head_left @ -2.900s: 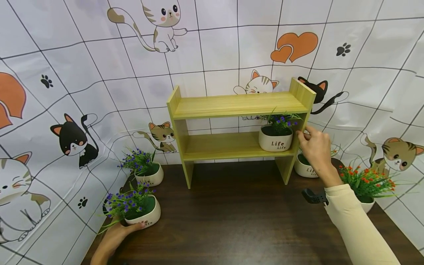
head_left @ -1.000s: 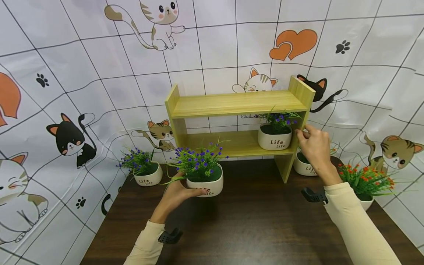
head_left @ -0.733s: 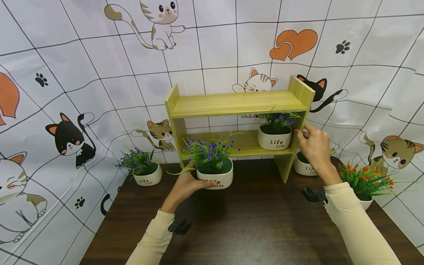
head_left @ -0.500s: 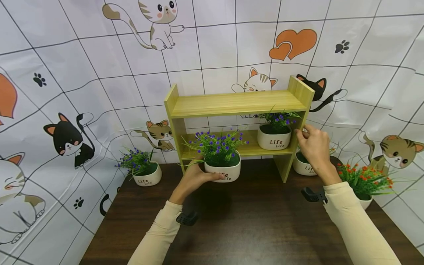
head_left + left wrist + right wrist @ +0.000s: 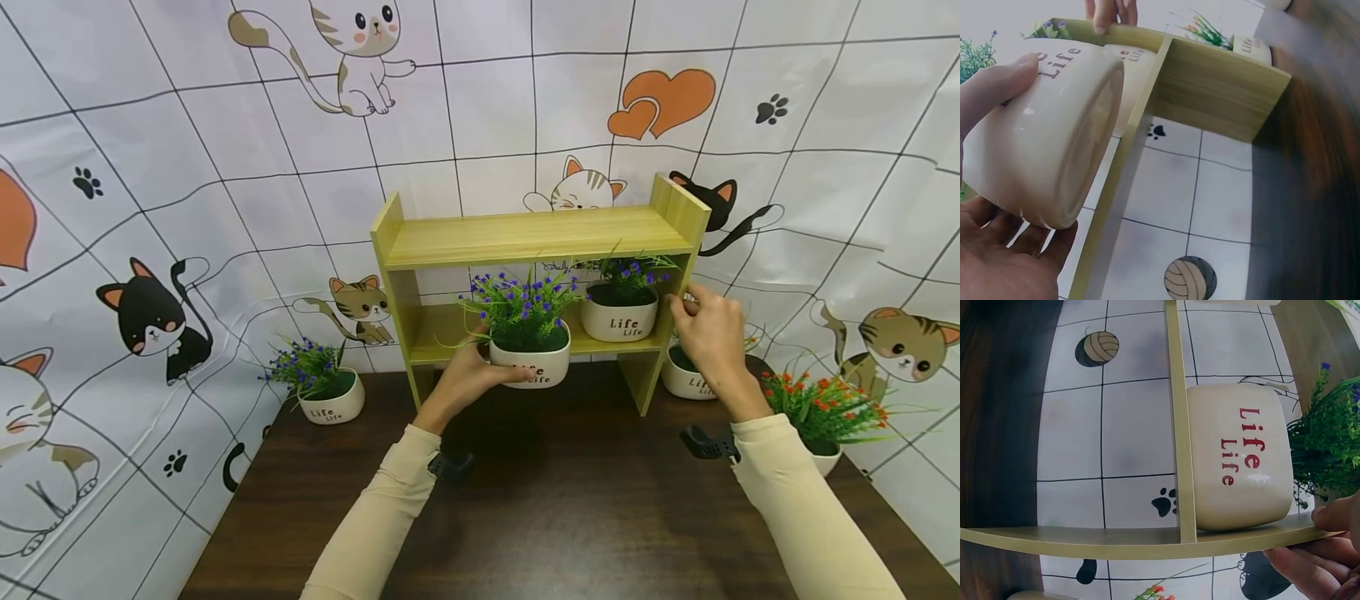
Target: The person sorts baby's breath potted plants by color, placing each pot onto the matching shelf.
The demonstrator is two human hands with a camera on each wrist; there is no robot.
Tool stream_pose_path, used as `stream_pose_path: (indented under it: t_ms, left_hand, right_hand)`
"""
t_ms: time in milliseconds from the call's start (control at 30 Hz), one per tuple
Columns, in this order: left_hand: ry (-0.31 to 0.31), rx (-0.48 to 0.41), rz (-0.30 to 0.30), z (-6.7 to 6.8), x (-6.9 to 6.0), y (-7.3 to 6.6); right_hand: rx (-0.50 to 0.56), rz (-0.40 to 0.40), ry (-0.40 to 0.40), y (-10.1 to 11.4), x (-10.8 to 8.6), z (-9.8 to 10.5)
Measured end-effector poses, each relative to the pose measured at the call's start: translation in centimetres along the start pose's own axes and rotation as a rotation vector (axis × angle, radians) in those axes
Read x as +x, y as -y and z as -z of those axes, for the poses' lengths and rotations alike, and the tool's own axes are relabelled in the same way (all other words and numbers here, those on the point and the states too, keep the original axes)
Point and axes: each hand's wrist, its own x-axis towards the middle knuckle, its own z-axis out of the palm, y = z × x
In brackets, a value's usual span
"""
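Note:
My left hand (image 5: 467,377) holds a white oval pot (image 5: 538,363) marked "Life", with purple flowers, in front of the lower board of a small wooden shelf (image 5: 532,237). In the left wrist view, the thumb presses the lettered face of this pot (image 5: 1035,150) and the fingers support its other side. A second purple-flowered pot (image 5: 621,323) stands at the right end of the lower board. My right hand (image 5: 708,337) grips the shelf's right side panel. In the right wrist view, thumb and fingers lie on opposite faces of that panel (image 5: 1110,550).
On the dark wooden table (image 5: 570,500), another purple-flowered pot (image 5: 333,407) stands left of the shelf. Right of it are a pot (image 5: 686,383) partly behind my right hand and a pot with orange flowers (image 5: 828,417). A cat-patterned wall covering (image 5: 487,108) stands close behind.
My left hand has lifted the purple-flowered pot from the table's left side and carried it rightward and up to the shelf's lower board. The right hand keeps its grip on the panel.

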Motion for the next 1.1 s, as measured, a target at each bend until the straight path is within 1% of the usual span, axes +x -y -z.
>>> stream_pose_path:
  t_ms: [67,233,300,467,567,700,800,900,1000,1100]
  left_hand:
    - [-0.004,0.01,0.001,-0.2,0.5,-0.1]
    - [-0.018,0.043,0.048,-0.7,1.5,0.0]
    - [-0.022,0.035,0.055,-0.9,1.9,0.1]
    - [-0.028,-0.025,0.025,-1.1,2.9,0.4]
    - [-0.019,-0.054,0.033,-1.1,3.2,0.5]
    - [-0.014,-0.053,0.052,-1.1,3.5,0.5]
    - [-0.025,-0.026,0.053,-1.1,3.7,0.3]
    - [-0.046,0.012,0.075,-1.1,4.0,0.0]
    - [-0.062,0.053,0.112,-1.2,4.4,-0.2]
    - [-0.071,0.062,0.135,-1.3,4.9,-0.3]
  right_hand:
    - [-0.002,-0.002,0.001,0.0,0.0,0.1]
    - [-0.007,0.007,-0.004,0.1,0.0,0.1]
    - [-0.006,0.011,-0.006,0.1,0.1,0.1]
    - [-0.005,0.014,-0.011,-0.1,0.0,0.0]
    - [-0.006,0.015,-0.01,-0.2,-0.1,0.0]
    - [-0.01,0.011,-0.007,-0.3,-0.2,-0.1]
    - [-0.012,0.01,-0.009,-0.3,-0.2,-0.1]
    - [-0.009,0.013,-0.013,-0.2,-0.2,-0.1]
    - [-0.004,0.012,-0.014,-0.1,-0.1,-0.1]
    - [0.002,0.008,-0.011,0.0,-0.1,0.0]
